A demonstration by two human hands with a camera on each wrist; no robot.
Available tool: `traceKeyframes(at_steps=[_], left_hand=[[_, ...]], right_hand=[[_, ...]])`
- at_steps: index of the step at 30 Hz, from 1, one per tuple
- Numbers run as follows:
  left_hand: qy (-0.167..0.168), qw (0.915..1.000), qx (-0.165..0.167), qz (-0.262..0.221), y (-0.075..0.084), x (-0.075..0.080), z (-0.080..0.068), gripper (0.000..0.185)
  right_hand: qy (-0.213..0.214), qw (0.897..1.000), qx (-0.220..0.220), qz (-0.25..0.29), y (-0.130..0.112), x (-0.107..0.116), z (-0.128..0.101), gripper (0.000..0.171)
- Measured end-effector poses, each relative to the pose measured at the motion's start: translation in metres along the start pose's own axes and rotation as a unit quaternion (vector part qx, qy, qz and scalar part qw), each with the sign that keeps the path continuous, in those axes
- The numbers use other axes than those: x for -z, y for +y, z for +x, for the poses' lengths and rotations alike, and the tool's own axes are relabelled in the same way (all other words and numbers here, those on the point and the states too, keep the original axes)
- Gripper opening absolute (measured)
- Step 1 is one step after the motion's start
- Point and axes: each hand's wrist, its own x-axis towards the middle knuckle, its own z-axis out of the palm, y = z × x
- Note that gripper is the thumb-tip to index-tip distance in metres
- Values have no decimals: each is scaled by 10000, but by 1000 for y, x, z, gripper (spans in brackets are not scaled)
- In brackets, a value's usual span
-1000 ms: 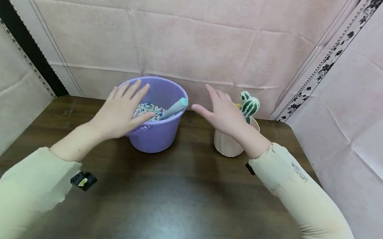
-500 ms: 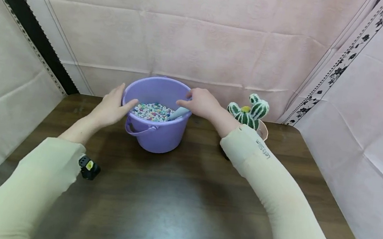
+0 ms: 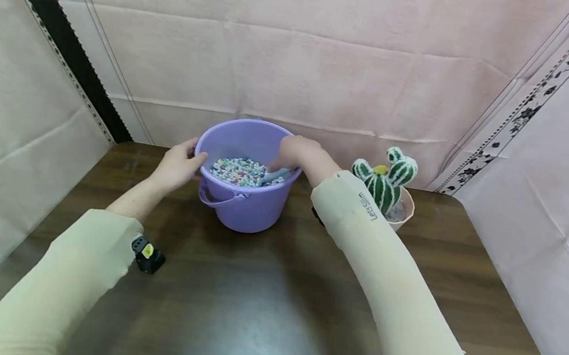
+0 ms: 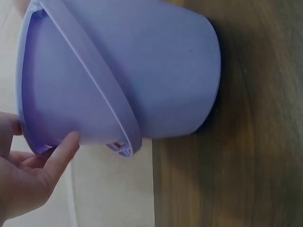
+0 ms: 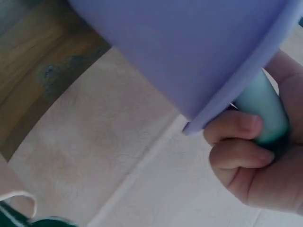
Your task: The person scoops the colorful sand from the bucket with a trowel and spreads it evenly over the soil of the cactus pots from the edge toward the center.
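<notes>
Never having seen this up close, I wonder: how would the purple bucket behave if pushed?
The bucket is probably fairly stiff, as its shape looks smooth and even. Pushed near the top, it might tip, since it narrows toward its base. The beads inside could shift, as they look small and loose.

I see a cactus [image 3: 380, 192] at three o'clock, green with white stripes and a dab of yellow, in a pale pot [image 3: 411, 207] on the brown table [image 3: 260, 314] that fills six. Creased pinkish cloth [image 3: 327, 72] hangs at twelve. A black band [image 3: 69, 46] slants at ten; a flowered strip [image 3: 528, 113] at two.
</notes>
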Motion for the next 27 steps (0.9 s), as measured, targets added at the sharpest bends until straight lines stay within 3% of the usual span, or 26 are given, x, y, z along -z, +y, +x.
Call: traceKeyframes(at_steps=[4, 10, 15, 20, 24, 27], left_hand=[[27, 9986, 233, -468, 4, -5, -1, 52], [41, 9962, 425, -757, 8, -7, -3, 52], [113, 9953, 418, -862, 9, -7, -3, 52], [126, 9947, 439, -926, 9, -6, -1, 54], [101, 9945, 486, -926, 7, -6, 0, 54], [101, 9944, 524, -917, 6, -6, 3, 54]], right_hand=[[-664, 9976, 88, 147, -2, 6, 1, 28], [-1276, 9845, -14, 1199, 0, 12, 1, 24], [-981, 9706, -152, 2193, 3, 10, 0, 24], [-575, 9523, 38, 2998, 7, 6, -3, 36], [-420, 9408, 180, 3360, 16, 3, -2, 25], [-313, 9366, 223, 3483, 22, 0, 1, 27]])
